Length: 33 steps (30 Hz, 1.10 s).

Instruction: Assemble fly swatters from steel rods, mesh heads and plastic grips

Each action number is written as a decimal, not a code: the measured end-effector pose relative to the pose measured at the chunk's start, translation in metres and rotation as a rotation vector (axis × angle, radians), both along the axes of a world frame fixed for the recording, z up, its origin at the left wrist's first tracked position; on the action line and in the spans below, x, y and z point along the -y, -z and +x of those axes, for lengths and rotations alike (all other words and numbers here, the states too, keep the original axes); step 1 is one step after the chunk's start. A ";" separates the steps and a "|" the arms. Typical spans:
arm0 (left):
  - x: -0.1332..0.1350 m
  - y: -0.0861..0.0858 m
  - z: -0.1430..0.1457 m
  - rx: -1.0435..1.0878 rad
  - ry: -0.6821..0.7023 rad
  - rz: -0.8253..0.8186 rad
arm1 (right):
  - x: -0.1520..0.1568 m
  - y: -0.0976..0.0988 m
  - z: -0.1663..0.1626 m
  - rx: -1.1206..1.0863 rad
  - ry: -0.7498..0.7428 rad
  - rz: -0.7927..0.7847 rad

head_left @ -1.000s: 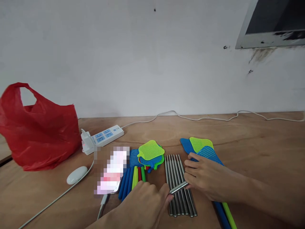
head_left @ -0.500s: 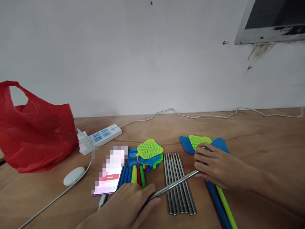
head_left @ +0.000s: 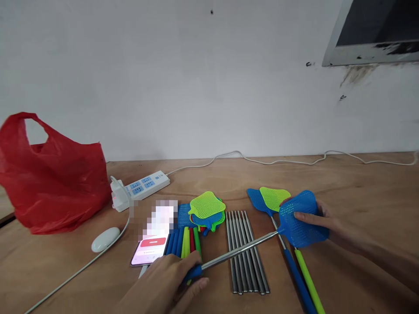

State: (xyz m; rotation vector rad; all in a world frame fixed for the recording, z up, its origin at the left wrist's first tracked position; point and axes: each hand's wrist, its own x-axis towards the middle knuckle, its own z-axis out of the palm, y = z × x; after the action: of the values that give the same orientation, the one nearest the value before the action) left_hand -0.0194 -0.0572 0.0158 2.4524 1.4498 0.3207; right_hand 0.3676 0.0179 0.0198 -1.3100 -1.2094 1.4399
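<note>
A blue fly swatter is stretched between my hands above the wooden table (head_left: 360, 192). My right hand (head_left: 322, 220) grips its blue mesh head (head_left: 301, 222). My left hand (head_left: 170, 285) is closed round its blue handle (head_left: 194, 272). Its metal rod (head_left: 240, 250) crosses over a row of several loose metal rods (head_left: 245, 253). Two finished swatters, one blue (head_left: 296, 274) and one green (head_left: 307, 279), lie below my right hand.
A stack of mesh heads (head_left: 206, 211) and coloured handles (head_left: 185, 242) lies left of the rods, beside a phone (head_left: 150, 250). A power strip (head_left: 140, 187), a white mouse (head_left: 105, 239) and a red plastic bag (head_left: 49, 179) sit further left. White cables run along the wall.
The metal rod has been drawn out longer. My right hand moved right and lifted, now holding the blue mesh head on the rod's end; my left hand keeps the handle end.
</note>
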 end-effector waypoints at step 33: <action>-0.016 -0.007 0.027 -0.136 0.188 0.094 | 0.010 -0.003 -0.037 -0.076 0.027 -0.253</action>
State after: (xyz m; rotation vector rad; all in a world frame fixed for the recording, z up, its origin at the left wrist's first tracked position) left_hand 0.0076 -0.0412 0.0230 2.7089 1.2676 0.1892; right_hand 0.3306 0.0078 0.0228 -1.4197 -0.9795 1.6489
